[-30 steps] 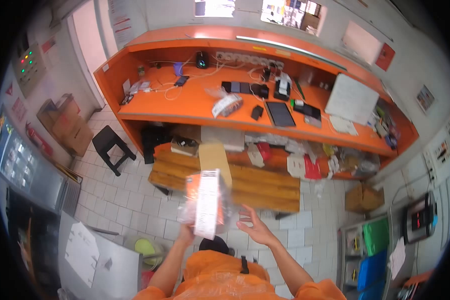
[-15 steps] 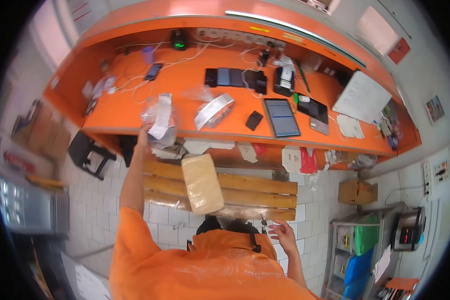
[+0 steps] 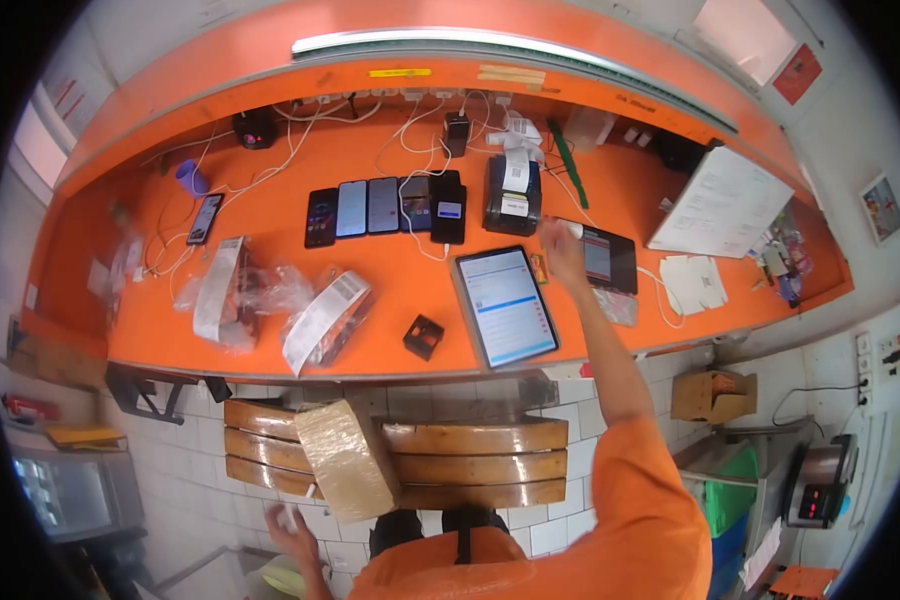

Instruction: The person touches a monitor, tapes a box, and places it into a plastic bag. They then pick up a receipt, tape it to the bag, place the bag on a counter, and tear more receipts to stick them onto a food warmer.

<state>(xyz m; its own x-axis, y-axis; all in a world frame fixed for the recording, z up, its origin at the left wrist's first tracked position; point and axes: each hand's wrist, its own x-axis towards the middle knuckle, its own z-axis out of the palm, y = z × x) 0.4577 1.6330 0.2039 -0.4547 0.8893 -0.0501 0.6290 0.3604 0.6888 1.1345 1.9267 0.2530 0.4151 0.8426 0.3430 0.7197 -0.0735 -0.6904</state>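
My right hand (image 3: 564,252) reaches over the orange desk, between the label printer (image 3: 512,195) and a dark tablet (image 3: 610,258). Its fingers are closed around a small white cylinder (image 3: 575,229); the hand covers the rest of it. Just left of my right forearm lies a large lit tablet (image 3: 507,306). My left hand (image 3: 295,538) hangs low beside the bench, fingers apart, holding nothing I can see. A tape-wrapped parcel (image 3: 344,460) rests on the wooden bench (image 3: 480,467) near it. Two clear plastic bags, left (image 3: 222,295) and right (image 3: 327,320), have printed paper strips on them.
Several phones (image 3: 383,207) lie in a row at mid-desk, with white cables around them. A small black object (image 3: 423,337) sits near the front edge. A whiteboard (image 3: 720,205) leans at the right. Below stand a cardboard box (image 3: 713,396) and a black stool (image 3: 150,392).
My left hand has let go of the bag at the desk's left and dropped beside the bench. My right hand has risen from my side onto the desk. The view has shifted.
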